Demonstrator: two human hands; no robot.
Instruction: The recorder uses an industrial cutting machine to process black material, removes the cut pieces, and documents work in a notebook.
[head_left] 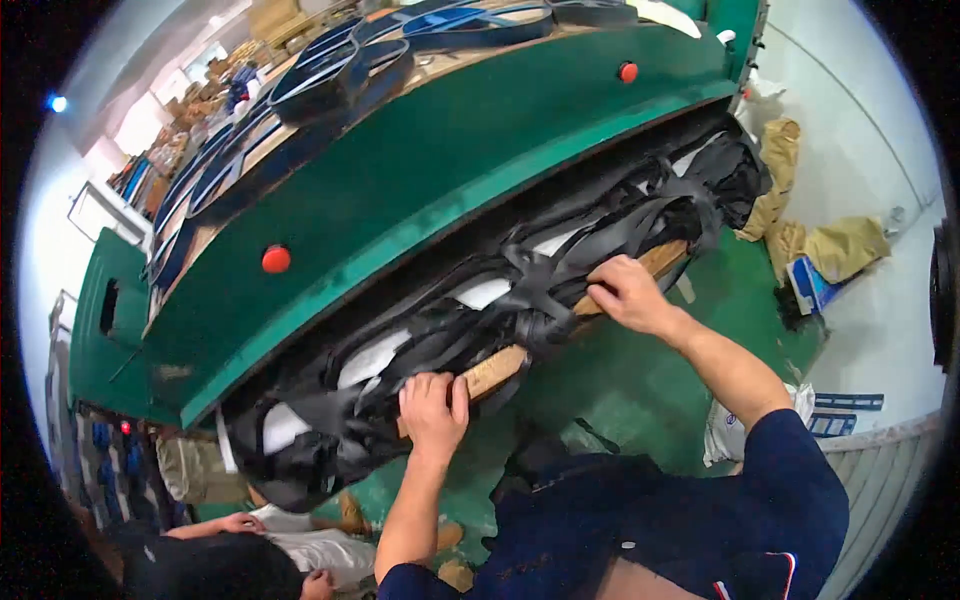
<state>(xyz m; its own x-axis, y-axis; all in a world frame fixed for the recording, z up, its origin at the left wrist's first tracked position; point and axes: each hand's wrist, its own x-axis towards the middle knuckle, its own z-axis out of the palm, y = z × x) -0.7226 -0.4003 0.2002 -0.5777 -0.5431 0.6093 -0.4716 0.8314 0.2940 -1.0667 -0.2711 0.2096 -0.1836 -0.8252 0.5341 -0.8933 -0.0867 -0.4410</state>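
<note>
Wooden board [500, 365]: only short stretches show; most of its length is buried under tangled black webbing [520, 270]. Far end hidden behind the webbing.

Left hand [433, 405]: fingertips curl over the board's edge, out of sight. Right hand [625, 292]: fingertips tucked into the webbing above the board.

White material [375, 355] behind the webbing: seen only through gaps, kind undeterminable.

Another person [260, 550], below-left of the board: cut off by the picture's lower edge.

Shelves far above-left of the board: blurred, contents unreadable.
</note>
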